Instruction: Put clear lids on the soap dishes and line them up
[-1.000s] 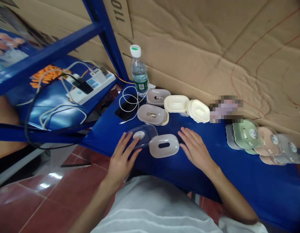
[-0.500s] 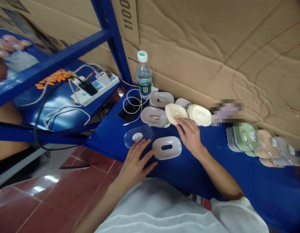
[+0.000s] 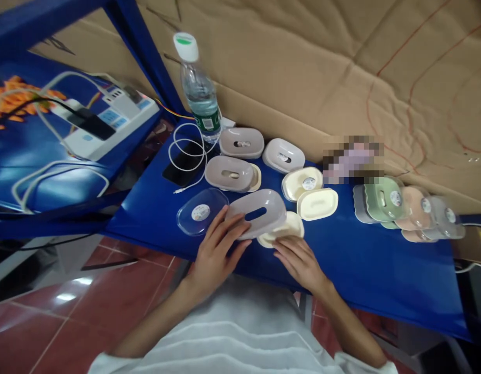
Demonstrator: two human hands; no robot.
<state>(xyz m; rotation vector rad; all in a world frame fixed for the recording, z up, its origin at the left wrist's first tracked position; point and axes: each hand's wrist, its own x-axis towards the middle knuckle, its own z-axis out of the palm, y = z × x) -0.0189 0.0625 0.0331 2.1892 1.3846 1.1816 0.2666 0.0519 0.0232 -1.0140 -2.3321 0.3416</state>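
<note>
My left hand (image 3: 217, 252) grips the left end of a pale grey oval soap dish (image 3: 274, 205) with a slot in its middle; the dish is tilted, its right end raised. My right hand (image 3: 303, 265) pinches the near edge of a cream oval tray (image 3: 290, 224), which lies partly beneath the dish's right end. Left of the dish rests a clear oval lid (image 3: 215, 200) with a round label. Beyond my hands are a second cream tray (image 3: 317, 203), a cream soap dish (image 3: 295, 182) with a round label, and several greyish soap dishes (image 3: 240, 179).
A water bottle (image 3: 201, 98) stands at the back beside a phone (image 3: 178, 174) and a coiled white cable (image 3: 188, 169). Green, peach and grey dishes (image 3: 381, 200) are stacked on the right. A power strip (image 3: 108, 130) lies beyond the blue frame (image 3: 139, 57).
My right hand has brought the cream tray toward me, under the grey dish. My left hand has taken hold of that dish and tilted it. The view has shifted.
</note>
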